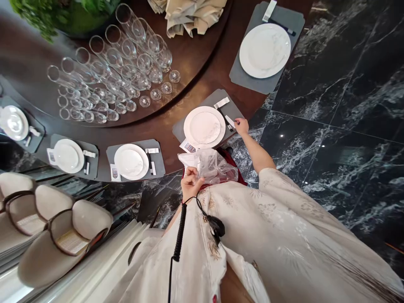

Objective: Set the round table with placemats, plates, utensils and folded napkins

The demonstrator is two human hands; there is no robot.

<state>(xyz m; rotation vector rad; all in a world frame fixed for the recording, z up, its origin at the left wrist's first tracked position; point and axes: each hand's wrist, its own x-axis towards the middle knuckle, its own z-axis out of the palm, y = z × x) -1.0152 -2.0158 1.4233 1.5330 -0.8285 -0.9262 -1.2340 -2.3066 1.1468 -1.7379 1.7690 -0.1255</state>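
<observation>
My left hand, with a ring on one finger, is closed on a clear plastic bag with white pieces in it, held in front of my body. At the right edge of the nearest grey placemat, my right hand pinches the end of a small white packet. That packet lies beside dark chopsticks with a white sleeve at their top. Left of them are two stacked white plates. A printed card lies by the plates, partly covered by the bag.
Similar settings have stacked plates on placemats along the round table. Many stemmed and tall glasses stand on the turntable, near folded beige napkins and greenery. Pale chairs stand at the lower left.
</observation>
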